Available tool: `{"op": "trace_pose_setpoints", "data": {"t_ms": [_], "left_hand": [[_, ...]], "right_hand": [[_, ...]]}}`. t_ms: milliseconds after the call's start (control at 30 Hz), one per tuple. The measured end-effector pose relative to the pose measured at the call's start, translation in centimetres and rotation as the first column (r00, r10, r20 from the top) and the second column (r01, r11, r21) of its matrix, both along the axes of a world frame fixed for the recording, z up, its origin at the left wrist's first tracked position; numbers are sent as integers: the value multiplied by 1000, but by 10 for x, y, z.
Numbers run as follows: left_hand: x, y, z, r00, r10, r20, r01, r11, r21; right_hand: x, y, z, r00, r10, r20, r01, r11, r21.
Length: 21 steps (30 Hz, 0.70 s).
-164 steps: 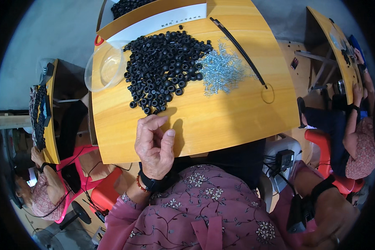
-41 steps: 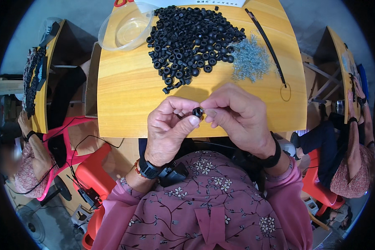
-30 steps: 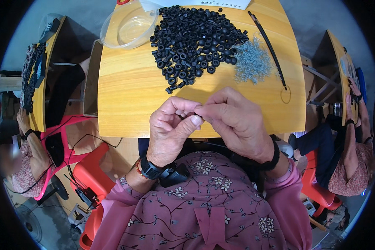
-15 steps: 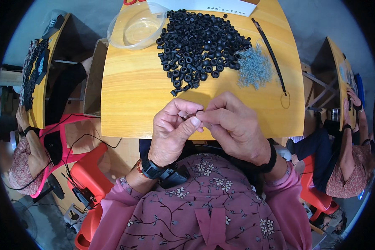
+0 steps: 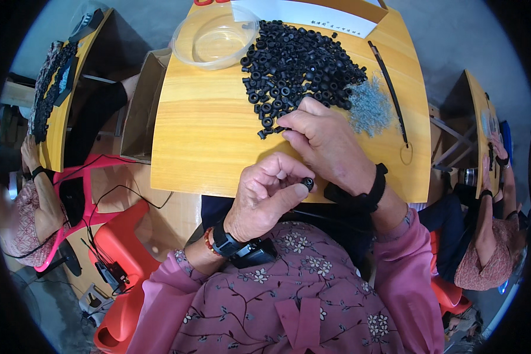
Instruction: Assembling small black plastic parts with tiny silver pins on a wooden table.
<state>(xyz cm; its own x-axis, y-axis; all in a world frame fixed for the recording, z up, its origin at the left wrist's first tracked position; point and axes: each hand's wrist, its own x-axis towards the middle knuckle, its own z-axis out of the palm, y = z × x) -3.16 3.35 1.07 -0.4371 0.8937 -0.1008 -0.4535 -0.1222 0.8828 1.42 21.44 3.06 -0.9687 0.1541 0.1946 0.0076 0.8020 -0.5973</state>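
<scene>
My left hand (image 5: 262, 194) is closed above the table's near edge. Between its thumb and forefinger it pinches a small black rubber cap (image 5: 307, 183), with a round hole showing. Farther up, my right hand (image 5: 330, 141) reaches over the near edge of a heap of small black rubber caps (image 5: 295, 71). Its thumb and forefinger are drawn together beside the lowest caps; a dark speck shows at the tips, too small to name. To the right of the heap lies a pile of tiny blue-grey pieces (image 5: 369, 109).
A clear round plastic tub (image 5: 186, 44) stands at the table's (image 5: 200, 135) far left. Behind the heap is a white box (image 5: 312, 20). A thin black rod with a wire loop (image 5: 390, 88) lies on the right. People work at tables on both sides.
My hands have parted. The right one has moved up to the heap, while the left has come lower and right with the black rubber cap now in plain sight. The whole view has shifted slightly.
</scene>
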Motion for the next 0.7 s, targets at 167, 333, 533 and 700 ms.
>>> {"op": "trace_pose_setpoints", "data": {"t_ms": [167, 333, 533, 700], "left_hand": [[-1, 0, 2, 1000, 19, 5, -19, 1000, -2], [-3, 1, 1, 1000, 28, -2, -28, 1000, -2], [-2, 2, -8, 996, 81, 46, -82, 996, 30], [-1, 3, -17, 981, 173, 87, -180, 980, 86]], "right_hand": [[-8, -2, -1, 994, 18, 104, -31, 991, 131], [-9, -2, 4, 986, 15, 169, -46, 983, 179], [0, 14, 2, 965, 35, -261, -59, 995, -85], [41, 4, 22, 986, -166, 18, 134, 718, -683]]}}
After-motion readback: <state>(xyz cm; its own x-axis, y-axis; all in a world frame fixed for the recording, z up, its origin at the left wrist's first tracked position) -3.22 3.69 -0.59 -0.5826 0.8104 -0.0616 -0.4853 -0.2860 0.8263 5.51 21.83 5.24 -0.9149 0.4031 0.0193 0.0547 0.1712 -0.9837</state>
